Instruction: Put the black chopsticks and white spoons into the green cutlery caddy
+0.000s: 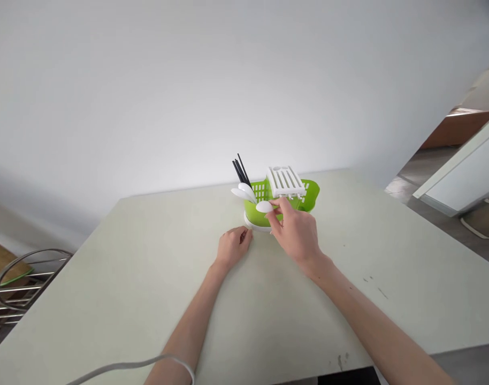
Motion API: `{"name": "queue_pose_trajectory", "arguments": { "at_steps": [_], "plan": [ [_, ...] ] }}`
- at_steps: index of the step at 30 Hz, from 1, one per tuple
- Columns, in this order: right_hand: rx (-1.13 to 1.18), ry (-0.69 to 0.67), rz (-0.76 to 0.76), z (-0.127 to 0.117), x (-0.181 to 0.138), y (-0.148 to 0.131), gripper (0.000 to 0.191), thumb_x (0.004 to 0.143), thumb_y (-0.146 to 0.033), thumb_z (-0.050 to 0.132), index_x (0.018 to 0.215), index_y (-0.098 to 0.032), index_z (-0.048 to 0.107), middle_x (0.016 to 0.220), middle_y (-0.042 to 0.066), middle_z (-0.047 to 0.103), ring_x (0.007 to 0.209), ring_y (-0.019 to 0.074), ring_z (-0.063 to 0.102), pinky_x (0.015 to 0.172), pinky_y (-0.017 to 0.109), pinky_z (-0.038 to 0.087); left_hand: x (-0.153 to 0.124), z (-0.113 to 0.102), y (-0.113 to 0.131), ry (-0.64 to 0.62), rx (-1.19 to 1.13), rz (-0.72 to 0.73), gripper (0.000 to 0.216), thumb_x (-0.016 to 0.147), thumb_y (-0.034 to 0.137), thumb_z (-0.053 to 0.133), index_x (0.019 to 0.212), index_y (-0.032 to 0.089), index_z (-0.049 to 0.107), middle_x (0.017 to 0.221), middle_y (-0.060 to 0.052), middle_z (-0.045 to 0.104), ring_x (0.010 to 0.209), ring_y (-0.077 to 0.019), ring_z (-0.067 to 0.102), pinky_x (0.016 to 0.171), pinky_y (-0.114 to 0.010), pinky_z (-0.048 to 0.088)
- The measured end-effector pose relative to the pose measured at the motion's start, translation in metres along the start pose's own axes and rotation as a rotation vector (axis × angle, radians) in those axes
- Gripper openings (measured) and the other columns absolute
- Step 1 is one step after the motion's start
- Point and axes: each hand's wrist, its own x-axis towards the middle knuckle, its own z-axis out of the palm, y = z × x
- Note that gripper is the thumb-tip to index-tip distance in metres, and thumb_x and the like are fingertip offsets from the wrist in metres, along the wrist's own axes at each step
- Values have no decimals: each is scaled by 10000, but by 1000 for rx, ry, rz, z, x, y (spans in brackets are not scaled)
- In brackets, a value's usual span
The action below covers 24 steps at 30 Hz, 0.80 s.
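A green plastic cutlery basket [311, 192] on a white base stands at the far middle of a pale table [128, 289]. It has a white slotted insert [285, 181] on top. Black chopsticks [240, 170] and white spoons [244, 191] stick up from its left end. My right hand [295, 230] pinches the bowl of a white spoon [264, 206] at the basket's front rim. My left hand [233, 246] rests on the table just left of the basket's base, fingers curled in with nothing visible in them.
A metal wire rack [15, 283] stands off the table's left edge. A white cable [124, 368] crosses my left forearm near the front edge. A white wall rises behind the table. At the right are a floor and a white panel [461, 171].
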Motion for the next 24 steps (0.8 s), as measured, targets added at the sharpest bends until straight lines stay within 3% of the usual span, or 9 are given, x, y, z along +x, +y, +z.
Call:
{"name": "queue_pose_trajectory", "arguments": {
  "at_steps": [4,9,13,17,24],
  "plan": [
    [-104,-105,77,0,10,-11,202,1050,-318,503,1149,-201,635,804,65,786,655,249,720,548,290,343,1,0,0,-8,8,-1,358,999,383,447,694,218,537,691,-6,634,593,-149,449,607,-299,279],
    [-69,-114,123,5,8,-15,273,1031,-322,551,1276,-213,603,821,46,800,673,253,729,557,294,361,0,0,-1,-5,17,-1,359,997,386,450,691,220,538,676,-7,621,586,-150,446,603,-299,277],
    [105,-114,66,7,-2,-1,338,1025,-336,532,1340,-222,575,827,17,803,612,232,719,578,302,427,1,1,-1,0,12,-3,372,1002,393,443,694,218,553,697,-14,645,591,-150,468,608,-297,277],
    [270,-104,18,9,-14,17,303,1033,-391,499,1269,-236,608,829,5,797,565,199,701,596,307,478,1,1,-1,-10,12,-4,373,1004,391,437,707,217,580,718,-26,667,602,-154,493,613,-296,294],
    [318,-91,36,20,-31,34,342,1042,-428,447,1301,-224,537,902,27,791,564,187,695,587,308,487,1,-1,1,-11,42,1,381,1010,393,428,708,220,582,694,-29,646,600,-163,494,609,-299,287]
  ]
}}
